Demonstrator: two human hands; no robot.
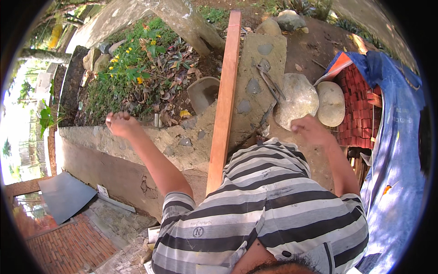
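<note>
My left hand [122, 123] is raised out to the left over the low cement wall [173, 141], fingers curled, with nothing visible in them. My right hand [310, 130], also loosely closed and apparently empty, is nearest a large pale round stone [296, 98]. A long reddish wooden beam [225, 86] runs away from my body between my hands, beside a rough concrete strip [251, 59] set with stones. A long metal tool [273, 86], like pincers, rests at that strip's right side against the stone.
Left are plants [141, 73], a tree trunk [194, 27], a plastic container [203, 93] and, lower, a brick floor [73, 249] with a grey sheet [66, 196]. Right are another round stone [331, 102], stacked red tiles [358, 114] and a blue tarp [394, 160].
</note>
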